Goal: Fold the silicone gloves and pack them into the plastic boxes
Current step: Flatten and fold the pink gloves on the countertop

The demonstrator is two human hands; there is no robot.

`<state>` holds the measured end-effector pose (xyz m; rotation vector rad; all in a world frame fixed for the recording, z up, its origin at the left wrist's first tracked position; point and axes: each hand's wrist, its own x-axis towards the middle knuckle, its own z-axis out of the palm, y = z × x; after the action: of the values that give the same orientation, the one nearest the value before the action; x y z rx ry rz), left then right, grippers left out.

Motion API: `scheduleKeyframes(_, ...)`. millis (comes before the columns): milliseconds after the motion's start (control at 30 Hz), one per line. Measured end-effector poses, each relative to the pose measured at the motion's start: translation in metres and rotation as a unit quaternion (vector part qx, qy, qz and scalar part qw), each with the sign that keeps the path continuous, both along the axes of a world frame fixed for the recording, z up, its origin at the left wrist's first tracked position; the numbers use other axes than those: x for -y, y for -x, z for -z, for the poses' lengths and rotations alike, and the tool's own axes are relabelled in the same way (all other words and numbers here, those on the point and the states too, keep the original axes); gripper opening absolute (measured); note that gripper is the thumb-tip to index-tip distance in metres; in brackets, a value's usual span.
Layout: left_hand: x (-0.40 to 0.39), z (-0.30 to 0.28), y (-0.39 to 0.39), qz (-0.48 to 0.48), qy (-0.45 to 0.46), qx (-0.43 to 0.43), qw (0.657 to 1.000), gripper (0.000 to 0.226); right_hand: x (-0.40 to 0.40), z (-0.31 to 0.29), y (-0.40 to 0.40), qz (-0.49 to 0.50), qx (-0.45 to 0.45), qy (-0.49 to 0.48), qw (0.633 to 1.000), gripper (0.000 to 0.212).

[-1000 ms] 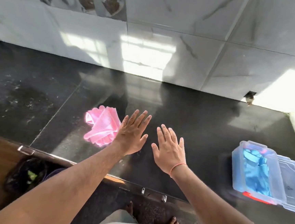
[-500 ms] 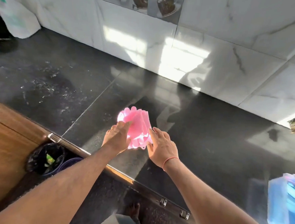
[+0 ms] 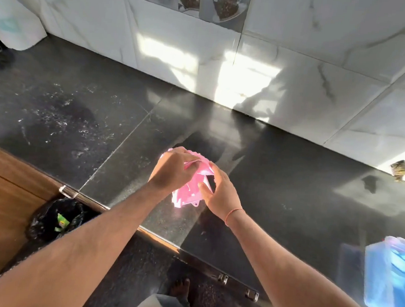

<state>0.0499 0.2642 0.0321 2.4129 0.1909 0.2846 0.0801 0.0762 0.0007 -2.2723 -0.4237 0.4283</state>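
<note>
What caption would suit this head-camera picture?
Both hands, left and right, hold a pink silicone glove above the black counter.

The countertop (image 3: 279, 184) is dark polished stone, glossy and reflective. Behind it, the wall tiles (image 3: 301, 71) look like shiny white marble. Above the countertop, the pink glove (image 3: 189, 193) looks soft, rubbery. At its right end sits a translucent blue plastic box (image 3: 391, 280).

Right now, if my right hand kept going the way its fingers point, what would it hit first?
The pink glove: your right hand points up-left into it and already pinches it. Just beyond lies your left hand.
</note>
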Motion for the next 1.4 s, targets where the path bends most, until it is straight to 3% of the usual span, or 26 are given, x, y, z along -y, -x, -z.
scheduleKeyframes(133, 0.013, -0.024, -0.012, -0.070, 0.156, -0.048, 0.984, 0.021, 0.005, -0.018, -0.005, 0.091, -0.038, -0.126, 0.987, 0.059)
scheduleKeyframes(267, 0.030, -0.044, -0.025, -0.089, 0.442, -0.117, 0.885, 0.012, 0.023, -0.031, -0.006, 0.111, -0.055, -0.203, 0.971, 0.056)
scheduleKeyframes(333, 0.039, -0.050, -0.027, -0.057, 0.532, -0.147, 0.832, 0.020, 0.036, -0.037, -0.004, 0.100, -0.085, -0.237, 0.963, 0.075)
scheduleKeyframes(400, 0.052, -0.054, -0.029, -0.006, 0.566, -0.164, 0.808, 0.030, 0.051, -0.045, 0.001, 0.088, -0.111, -0.263, 0.954, 0.094)
scheduleKeyframes(533, 0.083, -0.062, -0.034, 0.045, 0.562, -0.182, 0.806, 0.036, 0.075, -0.050, 0.008, 0.103, -0.101, -0.254, 0.956, 0.098)
scheduleKeyframes(600, 0.098, -0.066, -0.039, 0.056, 0.566, -0.180, 0.802, 0.040, 0.088, -0.050, 0.009, 0.143, -0.083, -0.260, 0.951, 0.079)
scheduleKeyframes(733, 0.117, -0.067, -0.044, 0.057, 0.526, -0.171, 0.831, 0.038, 0.123, -0.055, 0.009, 0.181, -0.090, -0.289, 0.936, 0.024)
scheduleKeyframes(900, 0.138, -0.065, -0.056, 0.038, 0.446, -0.168, 0.878, 0.036, 0.167, -0.059, 0.009, 0.255, -0.091, -0.264, 0.925, 0.007)
scheduleKeyframes(1033, 0.152, -0.048, -0.068, 0.078, 0.336, -0.135, 0.929, 0.017, 0.204, -0.066, 0.005, 0.320, -0.103, -0.279, 0.900, 0.012)
scheduleKeyframes(1167, 0.163, -0.029, -0.079, 0.140, 0.149, -0.078, 0.976, 0.020, 0.234, -0.079, 0.007, 0.321, -0.088, -0.314, 0.889, 0.018)
scheduleKeyframes(1267, 0.185, -0.022, -0.084, 0.154, 0.061, -0.038, 0.986, 0.028, 0.247, -0.085, 0.011, 0.313, -0.048, -0.309, 0.897, 0.025)
scheduleKeyframes(1400, 0.230, -0.024, -0.100, 0.155, 0.037, 0.029, 0.987, 0.041, 0.270, -0.082, 0.021, 0.329, 0.057, -0.245, 0.910, 0.030)
